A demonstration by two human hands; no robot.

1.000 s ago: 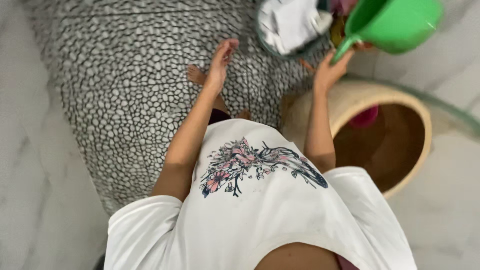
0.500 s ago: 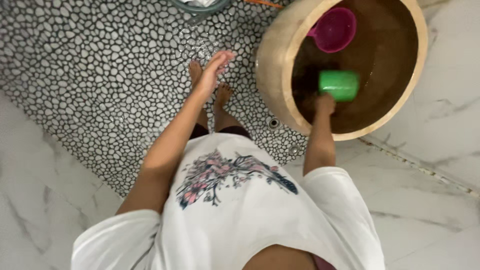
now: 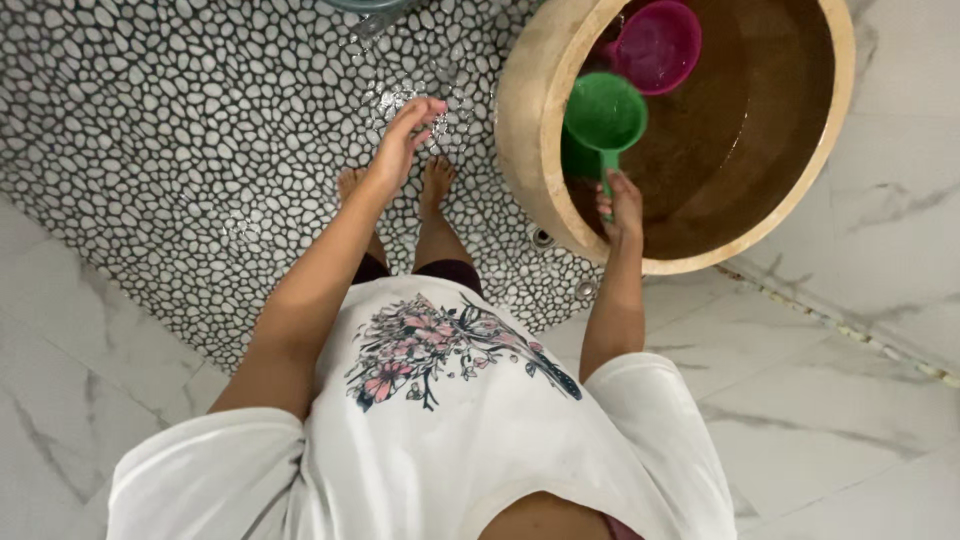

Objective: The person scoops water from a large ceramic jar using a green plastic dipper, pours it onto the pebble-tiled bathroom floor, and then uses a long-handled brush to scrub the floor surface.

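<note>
My right hand [image 3: 622,205] grips the handle of a green plastic dipper [image 3: 603,115], held upright over the near side of a large round stone basin [image 3: 522,130] filled with water. A magenta dipper [image 3: 655,45] floats in the basin at the far side. My left hand [image 3: 400,140] hangs in the air with fingers apart and holds nothing, above my bare feet [image 3: 436,180] on the wet pebble floor [image 3: 180,130].
The rim of a glass or metal tub [image 3: 365,6] shows at the top edge. White marble floor [image 3: 850,400] lies to the right and at the lower left. Two small round drains [image 3: 543,238] sit by the basin's base.
The green dipper went from being tipped over the tub, down into the basin's water, and now rises out of it upright. The view swung down and right toward the basin.
</note>
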